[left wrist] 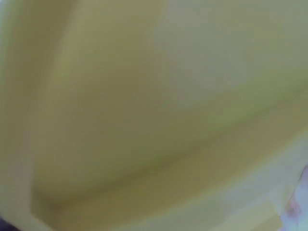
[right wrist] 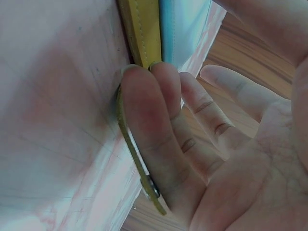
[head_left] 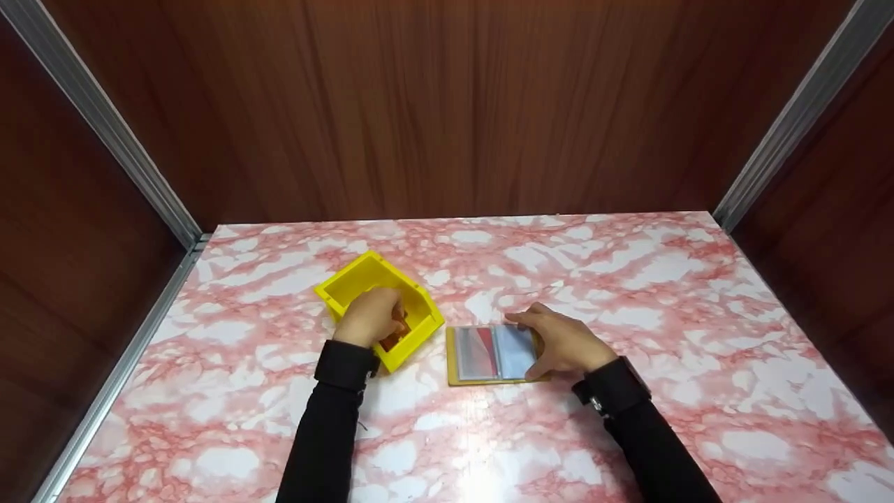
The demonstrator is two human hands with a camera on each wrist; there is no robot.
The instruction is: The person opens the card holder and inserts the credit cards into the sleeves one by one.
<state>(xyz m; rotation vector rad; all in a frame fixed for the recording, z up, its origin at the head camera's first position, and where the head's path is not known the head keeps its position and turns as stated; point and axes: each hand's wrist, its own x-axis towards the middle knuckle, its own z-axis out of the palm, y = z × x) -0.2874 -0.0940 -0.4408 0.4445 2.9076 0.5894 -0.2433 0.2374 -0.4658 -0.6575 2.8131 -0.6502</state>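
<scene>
My left hand (head_left: pixel 370 318) reaches down into a yellow plastic bin (head_left: pixel 429 328), its fingertips hidden from the head view. Beside those fingers lies an orange-brown item (head_left: pixel 393 340) inside the bin. The left wrist view is filled by the bin's blurred wall (left wrist: pixel 144 120). Lying open on the table is a yellow card holder (head_left: pixel 452 356) with clear sleeves (head_left: pixel 515 353), a red and grey card (head_left: pixel 478 351) showing on its left side. My right hand (head_left: pixel 562 342) spans its right end with thumb and fingers spread; in the right wrist view fingertips touch its stitched edge (right wrist: pixel 142 33).
A strap (right wrist: pixel 132 149) with a metal snap sticks out from the card holder beneath my right fingers. The table (head_left: pixel 628 419) has a red and white marbled top. Brown wood-grain panels (head_left: pixel 447 105) with metal corner posts (head_left: pixel 789 115) enclose its back and sides.
</scene>
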